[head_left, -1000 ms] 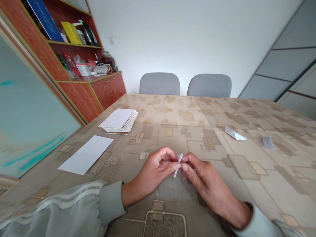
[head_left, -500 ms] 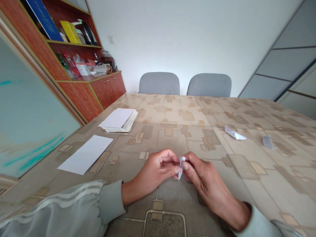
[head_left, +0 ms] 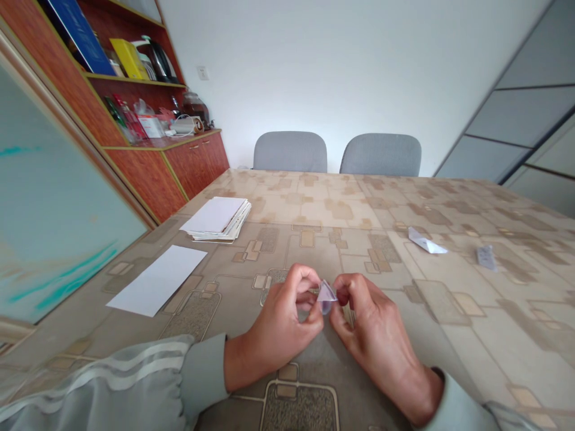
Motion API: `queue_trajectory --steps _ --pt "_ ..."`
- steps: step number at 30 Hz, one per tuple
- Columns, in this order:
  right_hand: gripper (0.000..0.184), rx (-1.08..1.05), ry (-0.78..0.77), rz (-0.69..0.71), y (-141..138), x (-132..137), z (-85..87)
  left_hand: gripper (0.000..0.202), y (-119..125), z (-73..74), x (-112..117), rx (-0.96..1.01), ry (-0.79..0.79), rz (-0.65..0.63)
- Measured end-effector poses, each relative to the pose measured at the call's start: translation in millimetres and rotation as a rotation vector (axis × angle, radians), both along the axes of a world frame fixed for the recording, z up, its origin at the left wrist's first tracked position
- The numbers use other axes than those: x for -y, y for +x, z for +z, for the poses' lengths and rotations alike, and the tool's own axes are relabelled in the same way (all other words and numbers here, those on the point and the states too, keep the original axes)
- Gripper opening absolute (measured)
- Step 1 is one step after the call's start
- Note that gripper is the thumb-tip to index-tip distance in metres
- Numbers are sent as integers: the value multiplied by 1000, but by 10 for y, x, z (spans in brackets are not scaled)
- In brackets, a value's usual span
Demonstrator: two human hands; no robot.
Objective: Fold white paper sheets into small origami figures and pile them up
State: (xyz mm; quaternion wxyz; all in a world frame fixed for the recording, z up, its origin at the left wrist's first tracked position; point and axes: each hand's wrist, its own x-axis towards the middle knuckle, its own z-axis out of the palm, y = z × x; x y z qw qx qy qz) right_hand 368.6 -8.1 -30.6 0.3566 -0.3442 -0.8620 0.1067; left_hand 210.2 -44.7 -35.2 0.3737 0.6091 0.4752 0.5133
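A small folded piece of white paper (head_left: 327, 293) is held up between both hands, above the table; its upper part looks like a triangle. My left hand (head_left: 294, 305) pinches its left side between thumb and fingers. On the right side, my right hand (head_left: 368, 317) has its thumb and curled fingers closed at the paper's edge. Farther right lie a folded paper piece (head_left: 426, 240) and a smaller folded paper piece (head_left: 486, 257). To the left are a flat white sheet (head_left: 157, 281) and a stack of paper (head_left: 216, 218).
The patterned tabletop (head_left: 314, 251) stretches to two grey chairs (head_left: 290, 151) at its far side. A wooden cabinet (head_left: 171, 173) with household items stands at the back left, near a pale glass panel (head_left: 58, 209).
The folded paper has turned from a narrow edge-on view to show a triangular face. Both hands have shifted their fingers, with the right hand's thumb now lower.
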Motion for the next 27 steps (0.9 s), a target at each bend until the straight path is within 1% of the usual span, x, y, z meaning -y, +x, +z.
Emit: queue_trajectory --steps 4,8,10,13,16,19,21,24,25,27 --pt "12 25 -78 22 -9 11 -3 30 22 17 22 -32 25 4" --pt "14 10 -161 73 -1 34 17 33 14 1 18 -68 66 45" --pt "14 32 -172 89 0 39 29 28 0 -4 10 -57 76 50" --pt "12 55 -211 118 -2 32 47 16 -21 -4 -6 11 53 20" --pt "13 -23 -276 151 5 25 76 10 -44 -3 -23 78 25 10" --pt "20 -122 -337 220 24 31 117 7 -79 -4 -29 75 69 38" --pt "18 -188 -413 244 31 34 132 8 -110 0 -25 22 125 68" --pt "3 -308 -510 210 19 19 111 13 -146 17 -11 -93 207 78" --pt "2 -344 -519 198 11 9 94 15 -152 25 -6 -129 238 66" --pt "5 -397 -506 184 -4 -10 61 18 -153 40 1 -178 295 31"
